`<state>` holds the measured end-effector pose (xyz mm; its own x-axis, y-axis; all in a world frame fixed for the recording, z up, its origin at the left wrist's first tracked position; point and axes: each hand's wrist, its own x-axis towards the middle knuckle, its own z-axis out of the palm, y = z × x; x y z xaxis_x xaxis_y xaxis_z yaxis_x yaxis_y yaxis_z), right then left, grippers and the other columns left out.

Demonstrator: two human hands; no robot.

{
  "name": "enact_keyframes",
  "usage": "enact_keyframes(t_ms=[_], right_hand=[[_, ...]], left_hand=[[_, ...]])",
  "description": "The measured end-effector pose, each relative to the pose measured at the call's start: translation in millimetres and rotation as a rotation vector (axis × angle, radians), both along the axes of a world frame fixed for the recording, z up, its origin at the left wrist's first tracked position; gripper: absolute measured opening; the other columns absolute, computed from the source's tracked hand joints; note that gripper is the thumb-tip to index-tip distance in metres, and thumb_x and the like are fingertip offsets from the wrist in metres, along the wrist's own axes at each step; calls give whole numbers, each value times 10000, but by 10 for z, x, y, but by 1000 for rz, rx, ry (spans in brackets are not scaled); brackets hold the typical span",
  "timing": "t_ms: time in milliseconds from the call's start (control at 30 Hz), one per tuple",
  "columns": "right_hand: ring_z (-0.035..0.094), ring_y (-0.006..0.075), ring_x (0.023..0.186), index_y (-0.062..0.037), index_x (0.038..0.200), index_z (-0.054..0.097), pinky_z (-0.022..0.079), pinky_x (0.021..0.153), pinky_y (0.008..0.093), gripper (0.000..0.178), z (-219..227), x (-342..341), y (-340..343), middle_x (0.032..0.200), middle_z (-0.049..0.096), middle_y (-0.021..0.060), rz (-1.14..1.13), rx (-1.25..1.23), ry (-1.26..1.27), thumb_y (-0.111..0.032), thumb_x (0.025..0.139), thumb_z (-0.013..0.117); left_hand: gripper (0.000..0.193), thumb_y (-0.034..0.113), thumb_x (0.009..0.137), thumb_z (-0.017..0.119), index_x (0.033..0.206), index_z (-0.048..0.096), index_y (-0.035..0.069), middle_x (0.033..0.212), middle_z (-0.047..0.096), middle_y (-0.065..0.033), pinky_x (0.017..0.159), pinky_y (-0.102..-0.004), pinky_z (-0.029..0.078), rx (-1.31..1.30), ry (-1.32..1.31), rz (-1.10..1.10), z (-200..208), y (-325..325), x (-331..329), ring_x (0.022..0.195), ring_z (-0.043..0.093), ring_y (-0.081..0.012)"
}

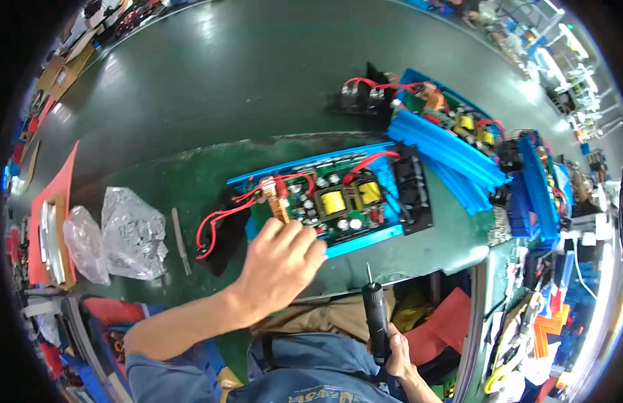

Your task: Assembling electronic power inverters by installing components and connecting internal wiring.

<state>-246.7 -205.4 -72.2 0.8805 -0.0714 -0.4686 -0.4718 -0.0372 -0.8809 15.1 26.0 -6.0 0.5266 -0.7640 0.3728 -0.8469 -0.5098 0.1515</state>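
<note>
The person's left hand (282, 258) lies palm down on the near edge of a circuit board (335, 198), its fingers (305, 235) curled loosely together and pressing on the board's lower left corner; they clamp nothing that can be seen. The board is green, carries 2 yellow coils and several dark capacitors, and sits inside a long blue metal case (365, 240) lying at a slant on the green worktable (190, 101), just in front of the person. Red wires (221, 215) loop out from the board's left end onto the table.

The right hand (397, 354) is held low, near the person's lap and well apart from the board. It is closed around the grip of a black electric screwdriver (376, 316), which stands upright with its thin bit pointing up toward the table edge.

To the left of the case lie a slim grey strip (180, 240) and 2 crumpled clear plastic bags (120, 235). Behind and to the right, more blue cases (446, 151) with boards and wiring are stacked close together.
</note>
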Motion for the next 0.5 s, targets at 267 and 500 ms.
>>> enact_keyframes(t_ms=[267, 500], right_hand=[[710, 332, 912, -25, 1329, 567, 556, 819, 400, 620, 511, 218, -531, 967, 692, 204, -67, -770, -121, -338, 837, 778], [645, 326, 830, -48, 1209, 652, 535, 754, 412, 522, 621, 700, -1044, 870, 642, 129, -51, -1229, -499, -306, 779, 799]], left_hand=[[261, 276, 746, 806, 781, 657, 64, 795, 597, -78, 736, -403, 439, 36, -140, -81, 378, 283, 568, 765, 606, -262], [284, 264, 679, 842, 774, 673, 56, 778, 601, -85, 793, -417, 410, 116, -225, -65, 434, 780, 1350, 778, 588, -279]])
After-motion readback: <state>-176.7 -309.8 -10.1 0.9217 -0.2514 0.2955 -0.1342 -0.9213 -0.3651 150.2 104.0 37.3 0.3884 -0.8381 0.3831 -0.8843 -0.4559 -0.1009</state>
